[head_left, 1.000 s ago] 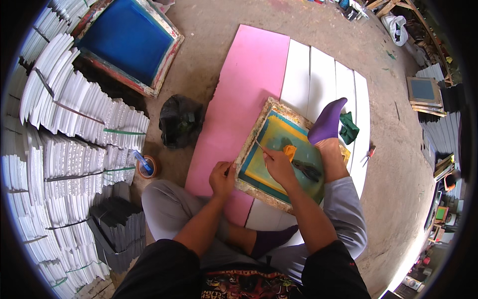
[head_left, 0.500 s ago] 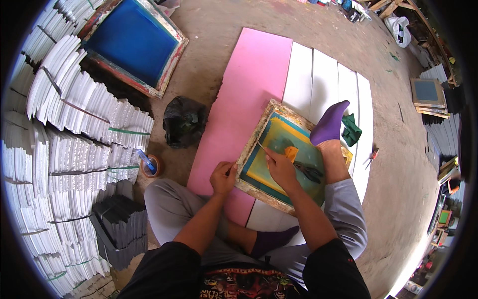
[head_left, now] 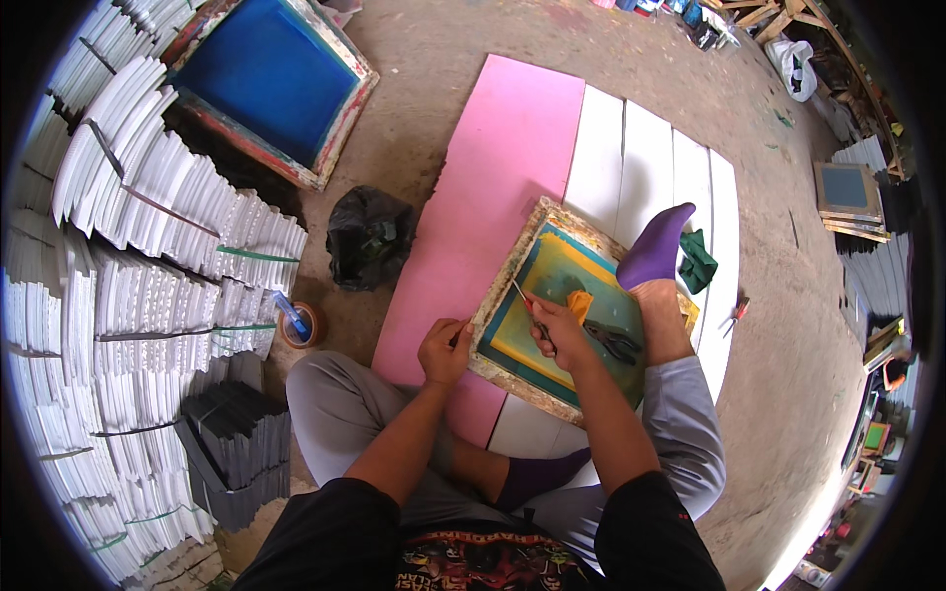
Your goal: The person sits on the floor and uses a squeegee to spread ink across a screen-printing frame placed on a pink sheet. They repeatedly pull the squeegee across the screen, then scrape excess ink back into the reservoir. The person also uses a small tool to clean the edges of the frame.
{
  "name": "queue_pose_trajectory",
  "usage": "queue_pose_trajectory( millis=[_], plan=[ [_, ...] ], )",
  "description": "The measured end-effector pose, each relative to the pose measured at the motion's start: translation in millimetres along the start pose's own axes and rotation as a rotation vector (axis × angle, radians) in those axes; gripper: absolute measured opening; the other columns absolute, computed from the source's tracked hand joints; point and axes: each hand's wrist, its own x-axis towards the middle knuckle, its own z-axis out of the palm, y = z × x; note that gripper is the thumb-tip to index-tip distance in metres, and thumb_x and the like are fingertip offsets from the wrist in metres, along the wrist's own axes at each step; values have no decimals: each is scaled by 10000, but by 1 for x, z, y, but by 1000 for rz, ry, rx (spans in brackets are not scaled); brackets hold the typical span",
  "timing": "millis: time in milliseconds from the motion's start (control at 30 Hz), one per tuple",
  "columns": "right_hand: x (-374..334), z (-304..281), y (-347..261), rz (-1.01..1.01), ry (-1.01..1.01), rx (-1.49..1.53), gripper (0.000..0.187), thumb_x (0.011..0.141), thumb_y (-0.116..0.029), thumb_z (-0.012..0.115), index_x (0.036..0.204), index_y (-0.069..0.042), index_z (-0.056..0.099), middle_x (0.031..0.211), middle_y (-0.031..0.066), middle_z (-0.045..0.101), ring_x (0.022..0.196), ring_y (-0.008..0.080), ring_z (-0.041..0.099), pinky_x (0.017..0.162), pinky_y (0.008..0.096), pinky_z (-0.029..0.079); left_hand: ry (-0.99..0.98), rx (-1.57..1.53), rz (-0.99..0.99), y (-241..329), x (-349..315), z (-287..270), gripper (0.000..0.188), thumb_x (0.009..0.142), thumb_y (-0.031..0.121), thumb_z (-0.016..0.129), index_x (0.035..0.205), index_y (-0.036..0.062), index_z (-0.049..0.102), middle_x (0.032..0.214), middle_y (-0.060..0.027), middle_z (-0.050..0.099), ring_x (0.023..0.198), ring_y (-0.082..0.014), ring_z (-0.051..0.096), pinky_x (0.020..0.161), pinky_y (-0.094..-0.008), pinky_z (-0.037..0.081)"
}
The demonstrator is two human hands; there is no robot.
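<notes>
A paint-spattered wooden screen-printing frame [head_left: 519,386] with a blue, yellow and green mesh lies tilted in front of me. My left hand [head_left: 445,353] is closed at its left edge, thumb and fingertips pinching the wood. Over the mesh, my right hand [head_left: 560,337] grips a screwdriver [head_left: 519,290]. Some red handle shows above the fist, and its thin metal shaft points at the inner side of the left rail. Dark-handled pliers [head_left: 615,343] rest on the mesh beside that hand, near a small orange-yellow piece [head_left: 578,303]. My purple-socked foot [head_left: 654,246] presses on the frame's far right corner.
Beneath the frame are a pink board [head_left: 503,138] and white boards [head_left: 645,148]. A green cloth [head_left: 697,262] and red-handled pliers [head_left: 737,311] lie to the right. Leftward are a black plastic bag [head_left: 367,238], a tape roll [head_left: 300,326], a blue screen [head_left: 264,84] and stacked white sheets [head_left: 148,286].
My right hand has turned and shifted slightly, so the red part of the screwdriver handle now shows. My left hand keeps its place at the frame's edge.
</notes>
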Motion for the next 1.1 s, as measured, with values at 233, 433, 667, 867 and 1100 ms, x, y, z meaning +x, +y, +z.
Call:
queue_pose_trajectory(
  millis=[233,433,667,867,1100],
  plan=[
    [13,-7,36,-614,287,-804,359,1068,-283,599,1378,-120,678,1009,128,759,904,240,725,833,346,549,16,12,-24,-2,-1,3,156,928,182,774,999,48,813,888,-65,718,728,-190,686,679,-295,542],
    [9,7,26,-565,331,-818,364,1062,-283,600,1390,-142,670,1145,143,757,1029,288,731,841,353,546,5,10,-28,1,0,4,167,930,192,771,1004,47,814,894,-67,719,741,-193,692,684,-302,544],
    [9,-7,-14,38,45,-109,376,1091,-305,575,1439,-187,660,737,3,564,489,90,398,435,264,295,28,53,14,-1,0,3,158,922,185,774,989,47,810,903,-69,722,757,-212,697,693,-311,545],
    [22,-28,0,-259,58,-487,381,1076,-321,587,1409,-158,675,875,53,700,581,162,563,552,321,463,-2,35,-24,1,2,4,153,922,183,771,994,52,808,907,-67,723,765,-208,699,698,-306,547],
    [-8,10,7,-609,437,-997,352,1034,-330,593,1356,-234,697,1054,170,753,937,382,729,810,456,564,18,-2,-17,-1,-1,3,172,927,185,768,1033,54,805,898,-64,715,753,-197,692,702,-305,547]
  ],
)
